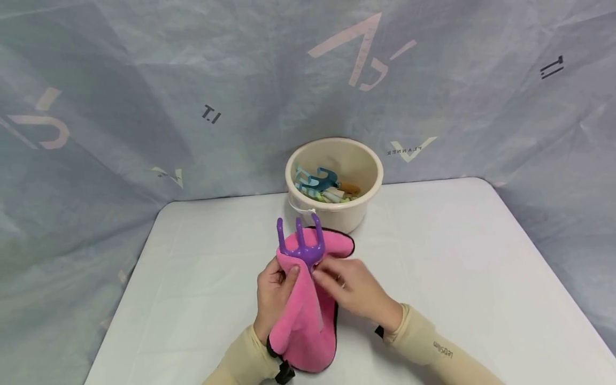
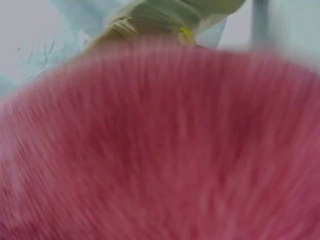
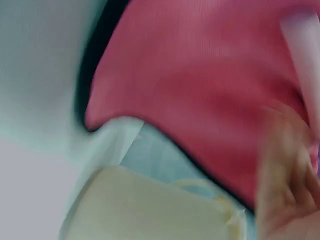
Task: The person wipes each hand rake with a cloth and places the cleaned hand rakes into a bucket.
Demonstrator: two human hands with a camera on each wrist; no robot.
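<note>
A purple three-pronged hand rake (image 1: 308, 252) points its prongs toward the bucket, its pale handle (image 3: 306, 55) running down along a pink cloth (image 1: 308, 342) with dark edging. My left hand (image 1: 275, 291) grips a fold of the cloth against the rake, thumb on top. At the rake's neck, the thumb and fingertips of my right hand (image 1: 353, 283) pinch it, with more cloth lying behind them. Blur softens this hand in the right wrist view. Pink fabric (image 2: 165, 145) fills most of the left wrist view and hides the left fingers.
Just beyond the cloth stands a cream bucket (image 1: 332, 216) with a wire handle. Inside it lie a dark blue clawed tool (image 1: 320, 181), light blue pieces and other tools. A white-covered table (image 1: 457, 256) lies beneath, and a grey printed fabric sheet (image 1: 260, 80) hangs behind.
</note>
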